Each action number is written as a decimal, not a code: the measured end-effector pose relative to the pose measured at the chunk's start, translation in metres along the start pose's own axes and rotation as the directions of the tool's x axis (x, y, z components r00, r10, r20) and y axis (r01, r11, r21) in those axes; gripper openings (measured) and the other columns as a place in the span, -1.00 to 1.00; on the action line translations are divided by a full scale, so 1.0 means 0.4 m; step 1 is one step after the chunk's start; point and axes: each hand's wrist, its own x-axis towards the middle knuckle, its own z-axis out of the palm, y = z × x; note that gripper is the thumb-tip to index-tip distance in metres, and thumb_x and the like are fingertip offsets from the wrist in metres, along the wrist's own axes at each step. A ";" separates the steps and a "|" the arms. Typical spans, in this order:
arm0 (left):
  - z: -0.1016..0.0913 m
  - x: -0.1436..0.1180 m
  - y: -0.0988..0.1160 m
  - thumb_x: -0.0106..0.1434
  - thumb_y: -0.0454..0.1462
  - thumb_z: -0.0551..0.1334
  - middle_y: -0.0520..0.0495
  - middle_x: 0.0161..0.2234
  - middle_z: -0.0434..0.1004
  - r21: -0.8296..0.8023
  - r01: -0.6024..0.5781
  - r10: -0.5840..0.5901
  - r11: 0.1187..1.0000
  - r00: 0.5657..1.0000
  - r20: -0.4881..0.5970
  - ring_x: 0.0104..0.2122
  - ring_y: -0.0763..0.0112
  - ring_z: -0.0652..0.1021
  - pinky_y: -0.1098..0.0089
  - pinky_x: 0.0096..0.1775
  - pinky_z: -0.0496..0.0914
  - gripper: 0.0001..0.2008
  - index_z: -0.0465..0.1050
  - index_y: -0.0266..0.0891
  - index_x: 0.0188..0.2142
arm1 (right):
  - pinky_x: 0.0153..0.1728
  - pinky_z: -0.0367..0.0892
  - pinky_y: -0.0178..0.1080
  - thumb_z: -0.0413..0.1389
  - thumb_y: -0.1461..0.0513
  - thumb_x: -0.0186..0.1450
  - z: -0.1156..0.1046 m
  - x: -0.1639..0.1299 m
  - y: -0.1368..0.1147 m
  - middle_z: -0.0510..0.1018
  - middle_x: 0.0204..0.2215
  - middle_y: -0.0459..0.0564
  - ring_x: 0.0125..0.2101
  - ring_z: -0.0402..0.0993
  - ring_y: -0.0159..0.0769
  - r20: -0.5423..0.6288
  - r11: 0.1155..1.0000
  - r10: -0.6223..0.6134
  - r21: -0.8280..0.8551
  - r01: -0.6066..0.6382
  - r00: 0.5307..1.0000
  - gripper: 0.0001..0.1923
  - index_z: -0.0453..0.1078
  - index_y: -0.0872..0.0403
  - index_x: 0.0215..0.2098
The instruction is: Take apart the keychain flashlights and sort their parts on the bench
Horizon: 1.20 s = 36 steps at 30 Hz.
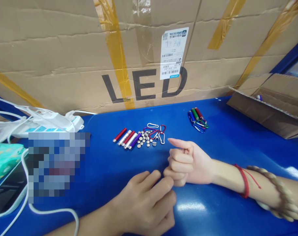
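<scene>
Flashlight tubes (125,138), red, silver and purple, lie in a row mid-frame on the blue table (237,147), touching a scatter of button cells (146,139) and carabiner clips (157,131). Just below them, the right hand (187,162) rests clenched, thumb out, holding nothing visible. The left hand (149,203) lies loosely curled at bottom centre, fingertips meeting the right knuckles. Three finished keychain lights (197,119) sit upper right.

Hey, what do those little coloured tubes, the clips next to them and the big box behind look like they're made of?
The tubes look like anodised metal: glossy red, silver and purple skins with bright highlights, though coated plastic is possible. The clips look like thin coloured metal wire loops. The box is plain brown corrugated cardboard, matte and creased, with tape strips. Both hands, left and right, are curled beside them.
</scene>
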 end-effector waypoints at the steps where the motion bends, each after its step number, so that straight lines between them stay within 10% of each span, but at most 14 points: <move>1: 0.001 0.000 0.000 0.09 -0.43 0.06 -0.10 -0.40 0.38 0.005 0.001 -0.001 1.000 1.000 -0.002 -0.46 0.34 0.38 0.37 -0.49 0.33 -0.86 0.39 -0.33 -0.45 | -0.60 -0.14 -0.34 -0.22 0.05 0.36 0.000 0.000 0.001 -0.16 -0.79 -0.14 -0.61 -0.09 -0.39 -0.002 1.000 -0.006 -0.002 0.006 1.000 -0.38 -0.14 0.11 -0.80; 15: 0.002 0.006 0.001 0.10 -0.43 0.06 -0.09 -0.42 0.38 0.003 0.023 -0.023 1.000 1.000 -0.008 -0.47 0.34 0.39 0.37 -0.49 0.34 -0.85 0.39 -0.32 -0.46 | -0.60 -0.12 -0.36 -0.12 0.11 0.33 0.003 0.001 -0.001 -0.09 -0.76 -0.15 -0.63 -0.12 -0.42 -0.049 0.997 -0.003 0.072 0.006 0.999 -0.44 -0.12 0.10 -0.77; 20: 0.001 0.009 -0.005 0.11 -0.43 0.05 -0.11 -0.43 0.36 -0.066 0.103 -0.104 0.992 0.995 -0.005 -0.47 0.38 0.38 0.40 -0.48 0.37 -0.85 0.39 -0.33 -0.47 | -0.64 -0.09 -0.46 0.19 0.31 0.11 0.027 0.006 0.001 0.17 -0.61 -0.19 -0.67 -0.08 -0.56 -0.261 0.997 -0.041 0.057 0.058 0.964 -0.84 0.25 0.15 -0.45; 36: 0.002 0.004 -0.006 0.09 -0.45 0.07 -0.14 -0.39 0.34 -0.118 0.127 -0.126 0.985 0.992 0.017 -0.44 0.37 0.39 0.39 -0.48 0.38 -0.88 0.38 -0.36 -0.44 | -0.62 -0.10 -0.51 0.24 0.34 0.12 0.022 0.006 0.019 0.12 -0.62 -0.28 -0.67 -0.07 -0.64 -0.330 0.971 -0.186 -0.206 0.122 0.926 -0.69 0.24 0.08 -0.23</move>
